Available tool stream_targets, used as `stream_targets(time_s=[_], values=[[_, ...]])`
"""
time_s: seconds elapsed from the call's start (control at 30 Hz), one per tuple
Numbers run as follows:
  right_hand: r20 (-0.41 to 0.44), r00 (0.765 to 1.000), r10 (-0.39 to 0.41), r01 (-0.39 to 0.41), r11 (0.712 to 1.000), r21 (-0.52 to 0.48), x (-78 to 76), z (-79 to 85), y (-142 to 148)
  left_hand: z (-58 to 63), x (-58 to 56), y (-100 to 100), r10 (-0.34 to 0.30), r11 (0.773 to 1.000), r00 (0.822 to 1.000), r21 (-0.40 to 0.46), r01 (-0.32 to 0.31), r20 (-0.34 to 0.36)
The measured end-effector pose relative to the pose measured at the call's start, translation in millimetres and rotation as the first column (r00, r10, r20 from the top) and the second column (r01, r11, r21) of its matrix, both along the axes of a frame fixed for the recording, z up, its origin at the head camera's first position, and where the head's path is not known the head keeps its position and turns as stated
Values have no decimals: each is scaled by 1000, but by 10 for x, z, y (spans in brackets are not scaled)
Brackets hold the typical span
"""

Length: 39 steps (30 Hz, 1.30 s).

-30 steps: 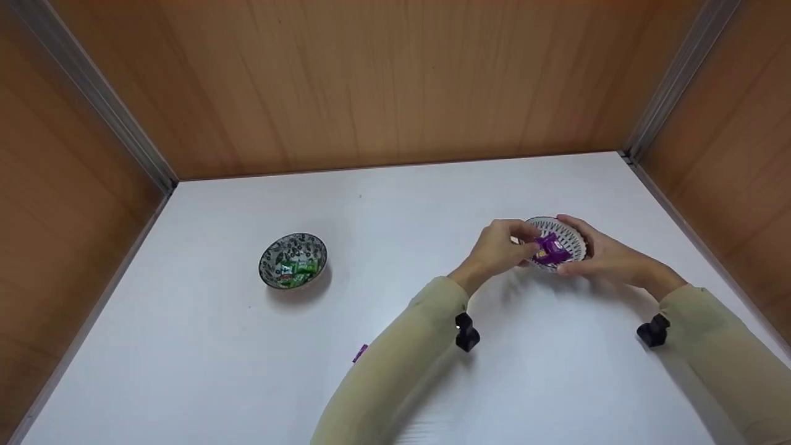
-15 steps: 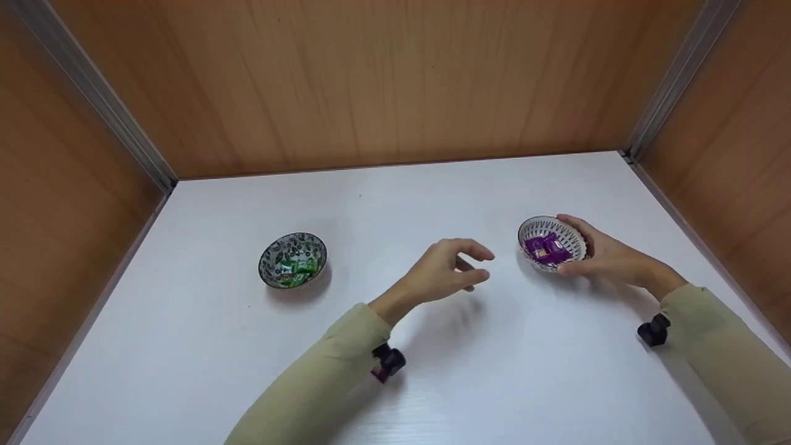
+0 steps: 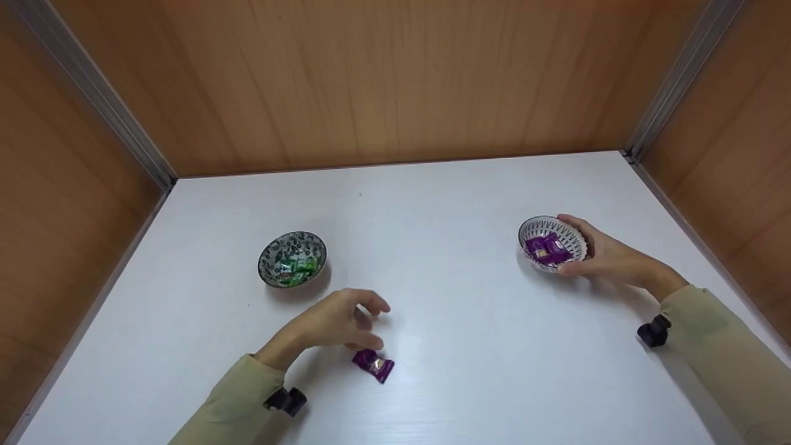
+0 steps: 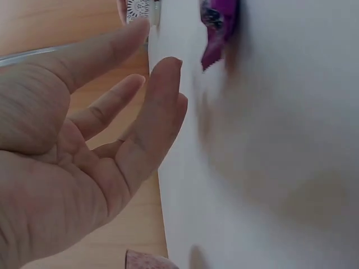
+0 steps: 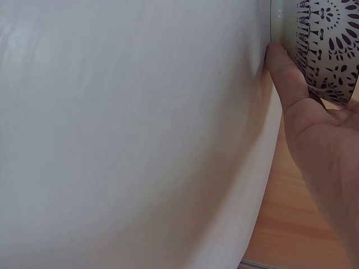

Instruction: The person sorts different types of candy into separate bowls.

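My left hand [image 3: 337, 321] hovers over the table, thumb and fingers apart with nothing between them. Just below its thumb in the head view lies a purple wrapped candy [image 3: 374, 365]; the left wrist view shows the same candy [image 4: 220, 25] beyond the fingertips. At the right, my right hand [image 3: 609, 254] grips the side of a white bowl with a dark pattern [image 3: 576, 241]. Inside that bowl are purple wrapped candies [image 3: 547, 248]. In the right wrist view the thumb lies along the base of the patterned bowl [image 5: 331, 47]; the other fingers are mostly hidden.
A second, dark-patterned bowl [image 3: 269, 259] holding green wrapped candies [image 3: 299, 271] stands left of centre, behind the left hand. Wooden panels [image 3: 395, 80] enclose the white table [image 3: 445, 198] at the back and both sides.
My left hand has let go of a purple candy in the right bowl and swung left and toward me, over the loose candy. The right hand still holds the bowl in place.
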State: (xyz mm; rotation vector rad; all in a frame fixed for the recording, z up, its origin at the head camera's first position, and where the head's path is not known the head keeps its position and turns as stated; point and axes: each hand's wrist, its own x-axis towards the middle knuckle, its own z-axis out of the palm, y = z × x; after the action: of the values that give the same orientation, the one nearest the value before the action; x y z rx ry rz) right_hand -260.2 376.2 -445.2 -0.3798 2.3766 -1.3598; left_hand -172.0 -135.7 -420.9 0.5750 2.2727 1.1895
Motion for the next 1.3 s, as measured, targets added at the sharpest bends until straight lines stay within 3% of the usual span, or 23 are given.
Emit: stream_targets(time_s=[0.23,0.5,0.77,1.3], values=[[2,1000,-1,1,1000,-3,-14,3,-5,-147,128,-92,-39,998,998,-59,37,-41],[11,1000,19,-18,999,-29,-26,-39,-8,-168,176,-88,-109,992,994,-56,111,28],[33,999,26,-23,997,-79,-25,-50,4,-185,167,-95,-169,983,984,-84,164,-50],[11,1000,11,-11,999,-31,-2,-10,-2,-172,161,-46,-231,971,971,-88,224,-70]])
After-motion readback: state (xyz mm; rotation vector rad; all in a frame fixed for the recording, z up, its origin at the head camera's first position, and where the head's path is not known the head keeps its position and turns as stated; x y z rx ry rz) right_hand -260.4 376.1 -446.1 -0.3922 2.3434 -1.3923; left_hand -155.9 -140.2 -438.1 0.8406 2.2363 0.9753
